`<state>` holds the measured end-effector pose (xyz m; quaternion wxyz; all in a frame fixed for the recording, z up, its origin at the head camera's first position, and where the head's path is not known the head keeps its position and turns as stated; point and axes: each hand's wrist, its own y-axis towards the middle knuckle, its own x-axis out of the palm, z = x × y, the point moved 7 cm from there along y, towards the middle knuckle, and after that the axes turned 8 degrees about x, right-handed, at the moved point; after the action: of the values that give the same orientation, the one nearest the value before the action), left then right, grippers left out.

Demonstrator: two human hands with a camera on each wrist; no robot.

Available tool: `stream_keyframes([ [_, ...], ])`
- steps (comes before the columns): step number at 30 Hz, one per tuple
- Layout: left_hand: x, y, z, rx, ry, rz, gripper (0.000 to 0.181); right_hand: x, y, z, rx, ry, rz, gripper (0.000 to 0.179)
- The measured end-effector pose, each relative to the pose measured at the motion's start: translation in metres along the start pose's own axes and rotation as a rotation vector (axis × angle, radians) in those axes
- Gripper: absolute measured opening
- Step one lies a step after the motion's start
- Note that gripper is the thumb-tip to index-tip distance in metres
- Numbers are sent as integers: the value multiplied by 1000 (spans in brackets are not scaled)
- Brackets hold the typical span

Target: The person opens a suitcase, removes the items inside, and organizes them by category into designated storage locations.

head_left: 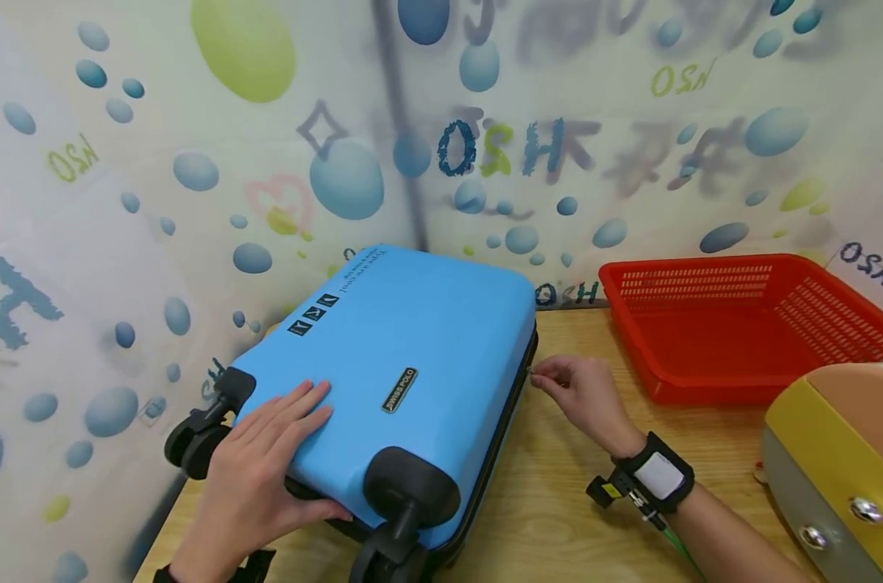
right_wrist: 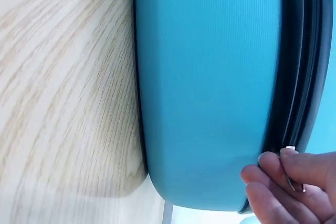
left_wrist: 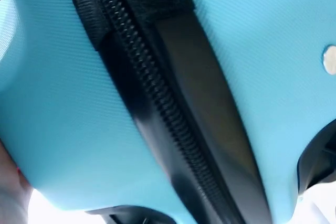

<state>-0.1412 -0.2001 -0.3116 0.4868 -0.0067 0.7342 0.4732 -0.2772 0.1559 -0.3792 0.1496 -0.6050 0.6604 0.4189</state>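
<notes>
A light blue hard-shell suitcase [head_left: 441,324] lies flat on the wooden table, its black wheels [head_left: 411,486] toward the near side. My left hand [head_left: 259,461] rests on the shell at the near end, fingers spread over the top and thumb at the lower edge. At the suitcase's right side, my right hand [head_left: 576,393] pinches a small metal zipper pull [right_wrist: 292,182] between thumb and forefinger. The black zipper [right_wrist: 304,77] runs along that side, and its near-end stretch [left_wrist: 157,87] appears closed in the left wrist view.
A red plastic basket [head_left: 704,389] stands at the back right of the wooden table [head_left: 558,502]. At the right edge is a yellow and grey object [head_left: 835,461] with metal studs. Behind everything hangs a curtain [head_left: 602,89] printed with bubbles.
</notes>
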Motion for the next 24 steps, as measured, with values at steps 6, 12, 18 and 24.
stream_keyframes([
  [6,4,5,5,27,55,85,106,6,-1,-5,1,12,-37,6],
  [12,10,10,8,24,95,117,108,7,-1,-6,13,38,-54,6],
  [18,15,15,14,20,130,121,106,9,-3,-10,6,41,-77,6],
  [24,26,21,20,-17,171,60,112,10,-5,-13,-2,24,-82,5],
])
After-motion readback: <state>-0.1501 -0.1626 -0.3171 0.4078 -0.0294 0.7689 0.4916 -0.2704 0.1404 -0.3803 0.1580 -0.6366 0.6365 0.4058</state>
